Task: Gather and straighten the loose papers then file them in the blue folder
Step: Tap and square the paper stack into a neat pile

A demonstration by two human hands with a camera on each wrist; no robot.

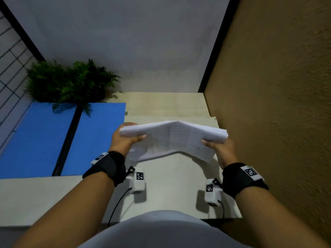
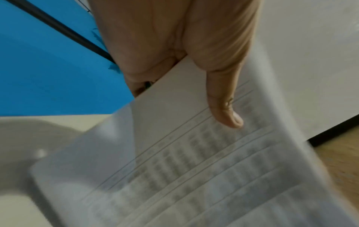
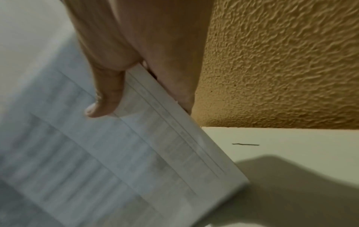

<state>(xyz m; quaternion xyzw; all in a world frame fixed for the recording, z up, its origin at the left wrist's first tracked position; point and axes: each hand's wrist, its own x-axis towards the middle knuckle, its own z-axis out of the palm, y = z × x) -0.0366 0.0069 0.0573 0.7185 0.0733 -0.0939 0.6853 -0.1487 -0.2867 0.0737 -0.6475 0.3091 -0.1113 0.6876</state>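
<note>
A stack of printed white papers [image 1: 172, 138] hangs above the pale desk [image 1: 170, 185], bowed upward along its middle. My left hand [image 1: 128, 136] grips its left edge, thumb on top and fingers beneath. My right hand [image 1: 216, 146] grips the right edge the same way. In the left wrist view the thumb [image 2: 225, 107] presses on the papers [image 2: 194, 169], which show ruled tables. In the right wrist view the thumb [image 3: 104, 98] lies on the papers [image 3: 126, 153]. The blue folder [image 1: 53, 138] lies open flat at the left, a black spine [image 1: 69, 138] down its middle.
A green fern [image 1: 71, 81] stands behind the folder and overhangs its far edge. A textured tan wall [image 1: 277, 104] closes the right side, close to my right hand. A wire grid [image 1: 10, 56] rises at the far left. A white wall [image 1: 125, 42] lies beyond the desk.
</note>
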